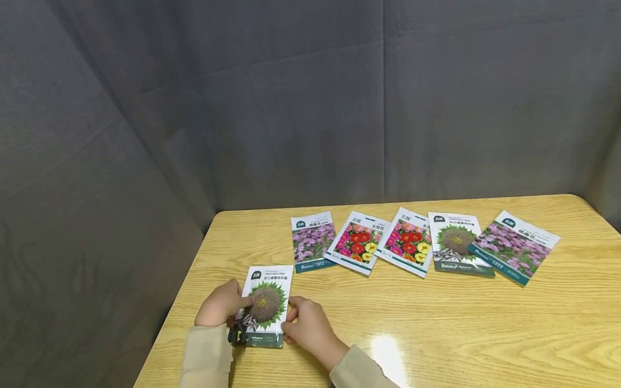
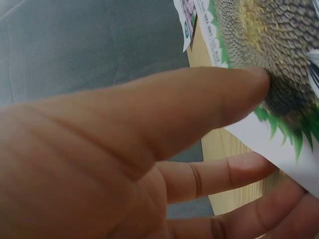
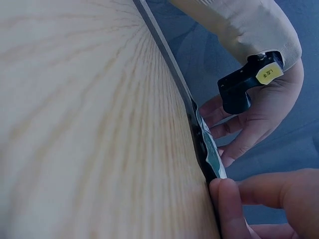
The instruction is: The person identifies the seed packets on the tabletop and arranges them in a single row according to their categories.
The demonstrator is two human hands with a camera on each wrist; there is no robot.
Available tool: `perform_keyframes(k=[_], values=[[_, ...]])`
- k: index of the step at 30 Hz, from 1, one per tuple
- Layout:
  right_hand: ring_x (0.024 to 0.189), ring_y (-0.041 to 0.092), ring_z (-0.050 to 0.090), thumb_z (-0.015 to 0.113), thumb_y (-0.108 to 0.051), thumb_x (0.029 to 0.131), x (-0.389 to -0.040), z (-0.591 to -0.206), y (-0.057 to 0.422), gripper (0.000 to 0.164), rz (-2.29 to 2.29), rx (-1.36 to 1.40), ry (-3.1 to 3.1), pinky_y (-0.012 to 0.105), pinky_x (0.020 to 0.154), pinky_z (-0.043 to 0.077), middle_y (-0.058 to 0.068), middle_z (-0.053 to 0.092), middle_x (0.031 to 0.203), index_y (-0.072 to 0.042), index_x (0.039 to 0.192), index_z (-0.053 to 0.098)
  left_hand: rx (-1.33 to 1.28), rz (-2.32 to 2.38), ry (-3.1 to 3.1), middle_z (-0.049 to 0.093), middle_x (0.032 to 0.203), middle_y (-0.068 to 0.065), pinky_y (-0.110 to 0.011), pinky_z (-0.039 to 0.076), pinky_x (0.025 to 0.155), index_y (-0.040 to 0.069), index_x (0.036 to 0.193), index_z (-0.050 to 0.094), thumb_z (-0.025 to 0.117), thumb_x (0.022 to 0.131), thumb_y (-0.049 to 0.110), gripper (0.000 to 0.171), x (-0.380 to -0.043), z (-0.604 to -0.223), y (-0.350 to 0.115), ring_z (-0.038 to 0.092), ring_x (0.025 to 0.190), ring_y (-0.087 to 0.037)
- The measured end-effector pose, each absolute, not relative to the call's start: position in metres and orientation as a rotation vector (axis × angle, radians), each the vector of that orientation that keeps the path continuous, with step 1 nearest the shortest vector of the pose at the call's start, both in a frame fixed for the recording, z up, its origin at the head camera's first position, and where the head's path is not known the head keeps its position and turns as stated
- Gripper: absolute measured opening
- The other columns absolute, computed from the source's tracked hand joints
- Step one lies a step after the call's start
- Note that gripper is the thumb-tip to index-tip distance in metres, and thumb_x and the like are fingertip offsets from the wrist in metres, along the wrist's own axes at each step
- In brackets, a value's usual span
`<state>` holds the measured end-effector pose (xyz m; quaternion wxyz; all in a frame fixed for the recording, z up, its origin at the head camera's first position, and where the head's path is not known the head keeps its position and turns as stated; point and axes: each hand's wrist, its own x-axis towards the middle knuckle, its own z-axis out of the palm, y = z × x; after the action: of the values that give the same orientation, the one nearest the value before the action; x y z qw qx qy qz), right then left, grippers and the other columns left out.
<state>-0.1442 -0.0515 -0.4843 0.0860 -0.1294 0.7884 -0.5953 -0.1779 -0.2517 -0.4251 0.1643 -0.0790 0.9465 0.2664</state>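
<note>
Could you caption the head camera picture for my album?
Left hand and right hand hold a sunflower packet; five more packets lie beyond on the wooden table.

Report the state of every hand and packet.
Front sunflower packet: face up, in both hands
Left hand: holding its left side
Right hand: pinching its right edge
Left purple-flower packet: face up, partly covered
Left red-flower packet: face up, askew
Right red-flower packet: face up, askew
Rear sunflower packet: face up, partly covered
Right purple-flower packet: face up, askew
</note>
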Motion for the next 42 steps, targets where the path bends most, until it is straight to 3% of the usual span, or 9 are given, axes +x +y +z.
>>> perform_keyframes(k=[10,18,21,23,27,29,33,37,42], values=[[0.051,0.011,0.061,0.074,0.009,0.080,-0.144,-0.487,-0.051,0.059,-1.697,-0.398,2.394,0.024,0.057,0.054,-0.002,0.060,0.071,0.017,0.134,0.052,-0.219,0.655,2.694,0.045,0.063,-0.008,-0.030,0.042,0.049,0.004,0.080,0.044,0.067,0.097,0.016,0.031,-0.175,-0.419,-0.250,0.046,0.046,-0.017],[0.054,0.017,0.065,0.072,0.010,0.082,-0.145,-0.486,-0.049,0.059,-1.759,-0.381,2.309,0.025,0.054,0.055,0.001,0.061,0.074,0.017,0.137,0.050,-0.208,0.685,2.704,0.041,0.059,-0.005,-0.029,0.041,0.048,0.005,0.077,0.044,0.068,0.096,0.015,0.032,-0.176,-0.421,-0.250,0.044,0.045,-0.016],[0.055,0.019,0.066,0.068,0.009,0.084,-0.145,-0.486,-0.046,0.057,-1.802,-0.375,2.247,0.025,0.054,0.056,0.002,0.062,0.074,0.017,0.138,0.049,-0.219,0.679,2.682,0.041,0.064,-0.006,-0.030,0.041,0.048,0.003,0.080,0.046,0.069,0.096,0.017,0.031,-0.177,-0.421,-0.249,0.043,0.047,-0.017],[0.056,0.019,0.067,0.065,0.009,0.085,-0.144,-0.486,-0.045,0.056,-1.824,-0.374,2.211,0.026,0.055,0.057,0.003,0.063,0.075,0.017,0.139,0.048,-0.226,0.666,2.668,0.043,0.066,-0.008,-0.031,0.042,0.048,-0.004,0.091,0.051,0.069,0.096,0.019,0.029,-0.178,-0.420,-0.248,0.042,0.047,-0.017],[0.058,0.019,0.067,0.062,0.007,0.086,-0.145,-0.486,-0.042,0.056,-1.858,-0.387,2.158,0.027,0.056,0.058,0.004,0.063,0.079,0.016,0.139,0.048,-0.217,0.598,2.700,0.058,0.083,-0.021,-0.040,0.051,0.059,-0.017,0.120,0.052,0.068,0.097,0.026,0.051,-0.180,-0.416,-0.244,0.054,0.058,-0.024],[0.060,0.020,0.067,0.061,0.007,0.087,-0.145,-0.486,-0.041,0.055,-1.874,-0.391,2.124,0.028,0.057,0.058,0.006,0.062,0.081,0.016,0.140,0.047,-0.210,0.575,2.732,0.059,0.102,-0.030,-0.048,0.054,0.070,-0.017,0.129,0.050,0.068,0.097,0.029,0.059,-0.181,-0.414,-0.242,0.062,0.074,-0.033],[0.069,0.022,0.069,0.060,0.005,0.092,-0.145,-0.481,-0.035,0.053,-1.873,-0.375,2.028,0.031,0.060,0.060,0.009,0.061,0.090,0.013,0.142,0.045,-0.191,0.577,2.797,0.049,0.123,-0.038,-0.058,0.052,0.080,-0.010,0.132,0.052,0.067,0.097,0.032,0.056,-0.180,-0.413,-0.239,0.060,0.097,-0.045],[0.078,0.024,0.068,0.060,0.001,0.095,-0.145,-0.476,-0.024,0.054,-1.847,-0.388,1.999,0.036,0.063,0.060,0.011,0.059,0.099,0.009,0.145,0.043,-0.146,0.615,2.881,0.049,0.125,-0.037,-0.056,0.052,0.074,-0.004,0.136,0.053,0.066,0.098,0.030,0.053,-0.177,-0.411,-0.235,0.060,0.085,-0.042],[0.083,0.026,0.066,0.060,-0.005,0.098,-0.149,-0.468,-0.002,0.053,-1.816,-0.447,2.038,0.040,0.065,0.060,0.014,0.059,0.109,0.007,0.146,0.043,-0.047,0.646,3.078,0.054,0.121,-0.033,-0.045,0.048,0.057,-0.002,0.129,0.060,0.067,0.098,0.025,0.042,-0.177,-0.411,-0.221,0.056,0.066,-0.031]])
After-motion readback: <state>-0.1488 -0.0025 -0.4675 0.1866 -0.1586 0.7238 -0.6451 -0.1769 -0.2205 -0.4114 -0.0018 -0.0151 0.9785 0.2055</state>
